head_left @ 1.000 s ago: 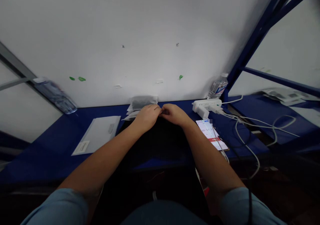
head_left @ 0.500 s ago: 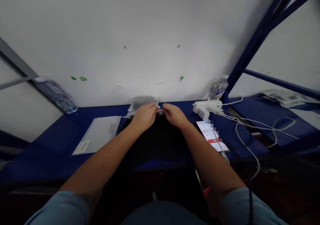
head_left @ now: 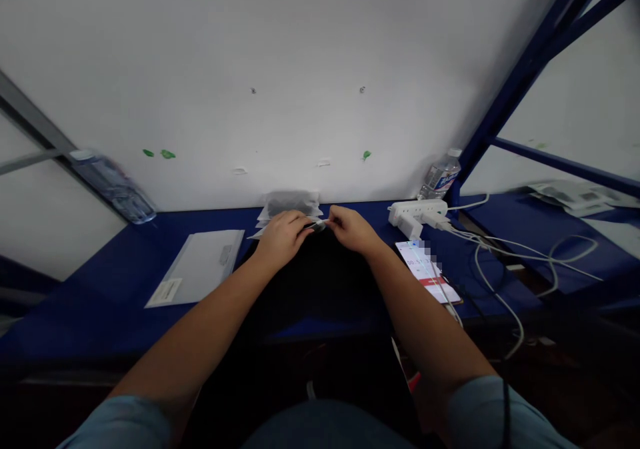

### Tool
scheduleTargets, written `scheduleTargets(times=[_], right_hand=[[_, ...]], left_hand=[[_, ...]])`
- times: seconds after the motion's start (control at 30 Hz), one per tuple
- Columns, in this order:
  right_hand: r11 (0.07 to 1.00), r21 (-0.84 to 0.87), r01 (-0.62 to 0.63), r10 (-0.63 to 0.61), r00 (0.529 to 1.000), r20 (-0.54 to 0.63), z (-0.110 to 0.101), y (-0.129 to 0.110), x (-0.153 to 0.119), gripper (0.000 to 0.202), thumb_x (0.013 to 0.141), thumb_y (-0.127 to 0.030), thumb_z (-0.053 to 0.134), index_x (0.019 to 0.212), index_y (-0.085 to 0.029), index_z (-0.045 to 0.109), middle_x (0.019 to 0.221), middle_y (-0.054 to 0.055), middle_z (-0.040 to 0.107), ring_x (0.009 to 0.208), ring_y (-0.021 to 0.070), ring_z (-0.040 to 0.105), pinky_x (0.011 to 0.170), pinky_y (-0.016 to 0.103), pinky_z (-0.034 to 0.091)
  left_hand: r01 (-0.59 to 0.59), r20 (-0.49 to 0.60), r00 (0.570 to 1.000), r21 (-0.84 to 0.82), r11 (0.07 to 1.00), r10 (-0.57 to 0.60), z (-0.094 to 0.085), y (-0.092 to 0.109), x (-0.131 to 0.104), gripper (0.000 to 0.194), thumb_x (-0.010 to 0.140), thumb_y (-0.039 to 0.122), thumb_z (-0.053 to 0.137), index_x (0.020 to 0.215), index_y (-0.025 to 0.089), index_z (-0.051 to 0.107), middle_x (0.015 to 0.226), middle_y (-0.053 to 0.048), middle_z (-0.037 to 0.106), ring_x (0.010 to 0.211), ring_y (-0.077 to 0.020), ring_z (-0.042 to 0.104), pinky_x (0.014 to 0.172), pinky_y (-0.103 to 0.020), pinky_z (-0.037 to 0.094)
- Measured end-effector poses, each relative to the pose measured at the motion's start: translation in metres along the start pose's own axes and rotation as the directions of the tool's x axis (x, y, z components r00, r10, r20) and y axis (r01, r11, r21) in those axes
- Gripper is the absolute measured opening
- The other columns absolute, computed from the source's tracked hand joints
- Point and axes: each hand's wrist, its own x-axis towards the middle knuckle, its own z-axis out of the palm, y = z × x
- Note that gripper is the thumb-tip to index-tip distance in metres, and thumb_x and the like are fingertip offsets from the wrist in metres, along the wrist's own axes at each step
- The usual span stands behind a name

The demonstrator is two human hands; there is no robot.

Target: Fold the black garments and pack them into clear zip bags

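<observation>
My left hand (head_left: pixel 283 237) is closed, its thumb and fingertips at the left end of a small pale strip (head_left: pixel 319 224) with a darker part below. From the other side, my right hand (head_left: pixel 351 228) pinches the strip's right end between thumb and bent forefinger. What exactly the strip is, I cannot make out. Black material (head_left: pixel 320 276) lies under both hands, its form hard to read. Just behind my left hand is a stack of clear plastic bags (head_left: pixel 293 202) with grey contents, partly covered by the fingers.
On the blue table (head_left: pixel 115 262), a translucent white folder (head_left: pixel 200 266) lies left. A plastic bottle (head_left: pixel 114 186) leans at far left; another bottle (head_left: pixel 441 174) stands back right. A power strip (head_left: pixel 419 209), white cables (head_left: pixel 500 296) and a lit phone (head_left: pixel 427 272) occupy the right.
My left thumb and fingers have shifted slightly left and opened up a little, showing more of the small strip. My right hand keeps its pinch. The view has shifted slightly.
</observation>
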Motion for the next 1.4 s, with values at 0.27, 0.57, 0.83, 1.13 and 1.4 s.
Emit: scheduleTargets(times=[0.27,0.57,0.83,1.13,1.4], right_hand=[[0.975,-0.036,0.217,-0.216,0.975,0.047,0.002,0.001,0.002,0.009,0.086,-0.014,0.068,0.081,-0.021,0.064,0.088,0.004,0.06,0.089,0.0207,0.057,0.085,0.034,0.044],[0.993,0.066,0.103,-0.104,0.994,0.016,0.005,-0.004,0.001,0.017,0.085,-0.009,0.067,0.073,-0.02,0.061,0.081,0.0,0.057,0.076,0.0153,0.057,0.071,0.028,0.043],[0.996,0.048,0.072,-0.073,0.997,0.03,0.005,-0.002,0.002,0.017,0.083,-0.008,0.069,0.073,-0.02,0.062,0.08,-0.001,0.058,0.075,0.0148,0.057,0.07,0.027,0.042],[0.996,0.056,0.066,-0.067,0.998,0.006,0.004,-0.004,0.001,0.015,0.085,-0.01,0.069,0.074,-0.02,0.064,0.081,-0.001,0.059,0.073,0.0135,0.056,0.069,0.027,0.042],[0.992,0.093,0.082,-0.085,0.996,0.03,0.005,-0.005,0.001,0.016,0.085,-0.011,0.069,0.074,-0.02,0.062,0.08,-0.001,0.058,0.075,0.014,0.057,0.07,0.027,0.043]], left_hand=[[-0.038,-0.053,0.998,-0.061,0.997,0.035,0.007,0.006,-0.002,0.008,0.095,0.02,0.062,0.096,0.018,0.07,0.096,-0.007,0.071,0.089,-0.0235,0.064,0.083,-0.04,0.051],[-0.135,-0.164,0.979,-0.087,0.987,0.119,0.006,0.003,-0.006,0.011,0.098,0.021,0.059,0.096,0.019,0.07,0.095,-0.005,0.073,0.089,-0.0212,0.065,0.084,-0.038,0.051],[-0.174,-0.14,0.976,-0.057,0.983,0.164,0.007,-0.002,-0.006,0.013,0.098,0.023,0.06,0.095,0.02,0.072,0.097,-0.005,0.073,0.092,-0.0219,0.066,0.084,-0.039,0.052],[-0.173,-0.119,0.979,-0.063,0.983,0.164,0.005,-0.005,-0.007,0.015,0.097,0.025,0.06,0.099,0.022,0.074,0.111,-0.006,0.075,0.1,-0.0224,0.066,0.09,-0.041,0.052],[-0.129,0.008,0.992,-0.028,0.991,0.129,0.004,-0.004,-0.006,0.018,0.098,0.03,0.06,0.096,0.023,0.076,0.121,-0.007,0.073,0.109,-0.0273,0.063,0.093,-0.048,0.05]])
